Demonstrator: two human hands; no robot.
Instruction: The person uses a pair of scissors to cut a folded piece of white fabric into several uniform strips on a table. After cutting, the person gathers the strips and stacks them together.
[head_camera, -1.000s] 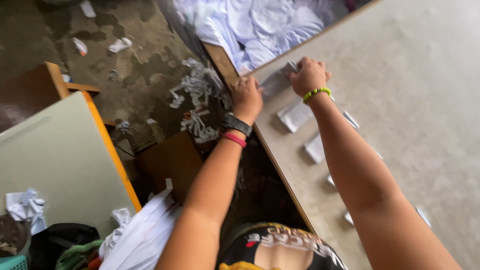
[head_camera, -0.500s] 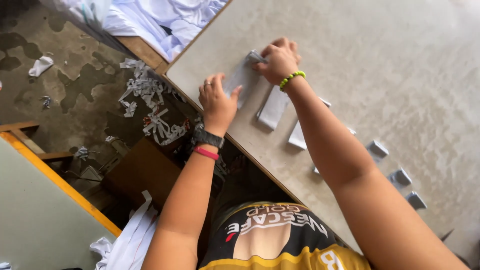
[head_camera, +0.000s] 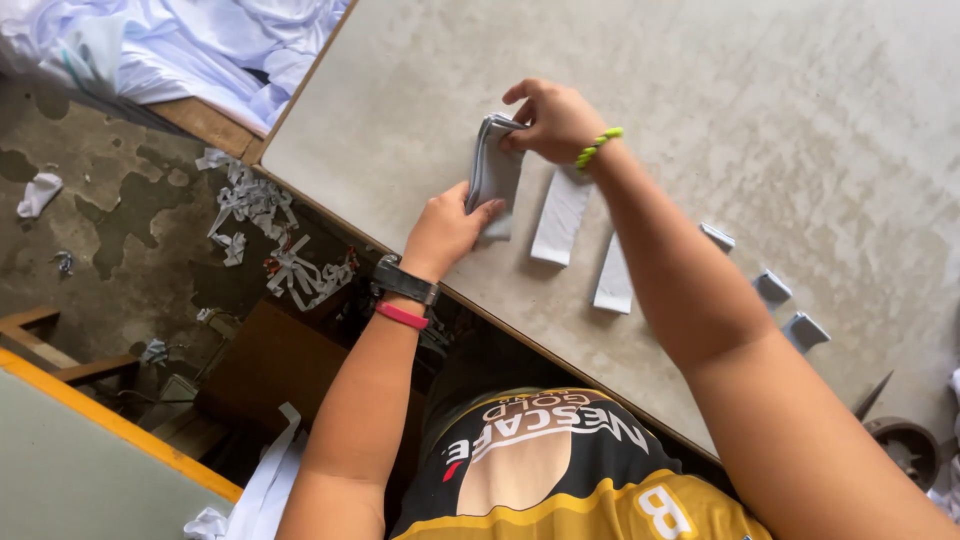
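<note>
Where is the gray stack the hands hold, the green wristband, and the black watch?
gray stack (head_camera: 494, 172), head view, middle of its top face.
green wristband (head_camera: 598, 147), head view, its beads.
black watch (head_camera: 404, 281), head view, its strap.

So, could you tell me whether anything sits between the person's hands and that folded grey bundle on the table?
Nothing visible does. The left hand grips the lower end of the folded grey bundle and the right hand pinches its top. The nearest grey strip lies beside it on the table, apart.

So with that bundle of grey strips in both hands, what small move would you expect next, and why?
Probably squaring the grey bundle flat on the table. The right hand pinches its top, the left hand its lower end, and it is half lifted, while flat strips lie beside it.
</note>
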